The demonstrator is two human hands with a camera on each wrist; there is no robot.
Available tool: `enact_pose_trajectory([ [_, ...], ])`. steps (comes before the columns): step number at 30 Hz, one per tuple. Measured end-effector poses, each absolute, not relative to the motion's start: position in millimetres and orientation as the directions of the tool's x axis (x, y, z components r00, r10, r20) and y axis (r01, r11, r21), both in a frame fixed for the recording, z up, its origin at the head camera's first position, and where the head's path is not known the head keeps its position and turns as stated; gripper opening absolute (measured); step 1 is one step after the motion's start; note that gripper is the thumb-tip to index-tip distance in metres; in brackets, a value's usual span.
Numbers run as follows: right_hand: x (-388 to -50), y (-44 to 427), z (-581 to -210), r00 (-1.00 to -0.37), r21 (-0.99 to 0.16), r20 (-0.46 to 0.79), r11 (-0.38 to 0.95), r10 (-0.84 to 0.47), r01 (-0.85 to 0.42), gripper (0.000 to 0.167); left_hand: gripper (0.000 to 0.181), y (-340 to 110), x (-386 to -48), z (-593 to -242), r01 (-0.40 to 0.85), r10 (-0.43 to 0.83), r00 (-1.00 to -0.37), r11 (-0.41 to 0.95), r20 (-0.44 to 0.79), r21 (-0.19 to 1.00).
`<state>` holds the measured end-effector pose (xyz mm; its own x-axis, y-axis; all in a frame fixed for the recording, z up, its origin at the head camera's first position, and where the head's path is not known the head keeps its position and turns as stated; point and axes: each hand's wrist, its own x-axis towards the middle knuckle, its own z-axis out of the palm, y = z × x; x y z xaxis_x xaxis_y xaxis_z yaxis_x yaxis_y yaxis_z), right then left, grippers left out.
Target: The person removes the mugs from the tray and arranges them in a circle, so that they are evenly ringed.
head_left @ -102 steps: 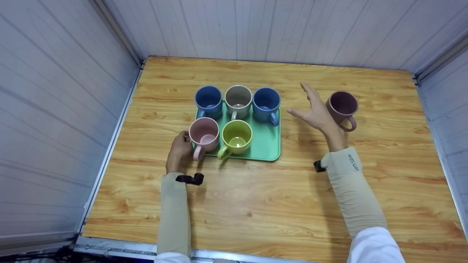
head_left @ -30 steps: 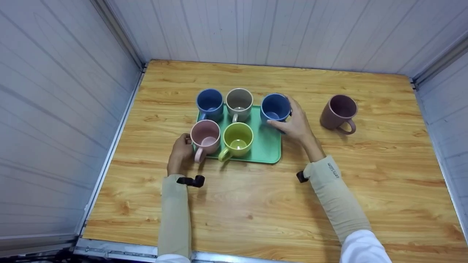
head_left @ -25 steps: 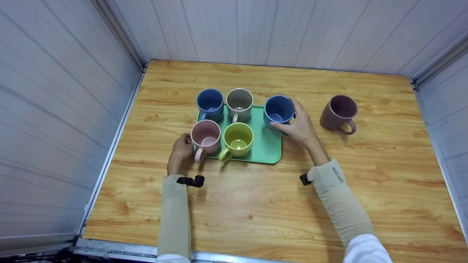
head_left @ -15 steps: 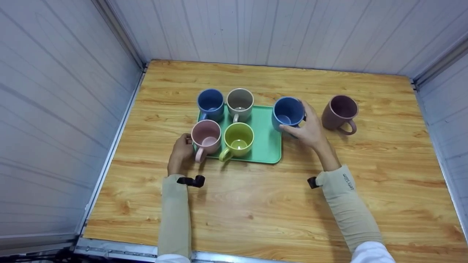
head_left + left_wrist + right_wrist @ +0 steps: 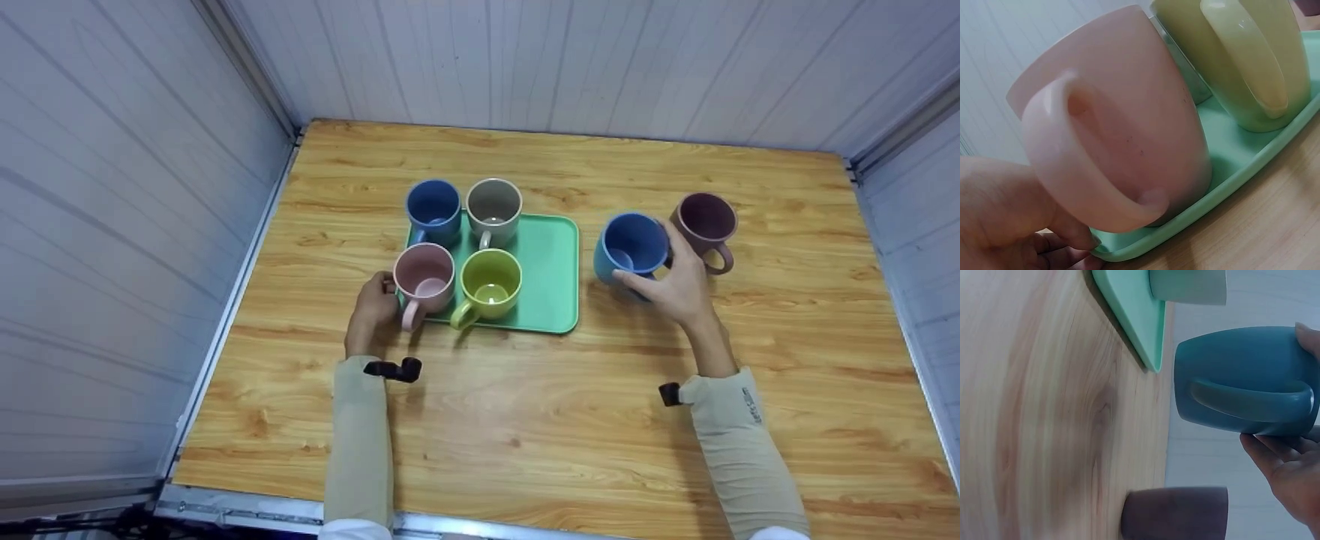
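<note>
At three o'clock from the green tray (image 5: 551,289), I have the right hand (image 5: 681,291) gripping a blue mug (image 5: 632,246); the left hand (image 5: 374,304) seems to pinch the green tray, perhaps for steadiness.

So the tray (image 5: 553,289) is on the table (image 5: 517,420), left hand (image 5: 375,304) at its left edge, with a far-left mug (image 5: 433,216), far-middle mug (image 5: 495,214), near-left mug (image 5: 424,279) and near-middle mug (image 5: 491,285) on it. Right of it, the right hand (image 5: 684,289) has a lifted mug (image 5: 628,247), and a standing mug (image 5: 703,225) sits just farther and right.
</note>
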<state>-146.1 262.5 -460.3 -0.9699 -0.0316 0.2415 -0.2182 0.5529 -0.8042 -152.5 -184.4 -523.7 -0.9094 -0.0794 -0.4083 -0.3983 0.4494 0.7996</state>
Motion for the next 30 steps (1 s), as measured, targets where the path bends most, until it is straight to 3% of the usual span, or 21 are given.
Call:
enact_pose_trajectory([
  [11, -132, 296, -466, -0.980, -0.833, 0.197, 0.531, 0.023, -0.155, 0.092, 0.045, -185, -152, -523, -0.382, -0.074, -0.914, 0.494, -0.400, 0.781],
  [30, -111, 340, -477, -0.980, -0.838, 0.038, 0.541, 0.195, 0.075, 0.093, 0.043, -182, -153, -523, -0.397, -0.078, -0.908, 0.473, -0.411, 0.787],
])
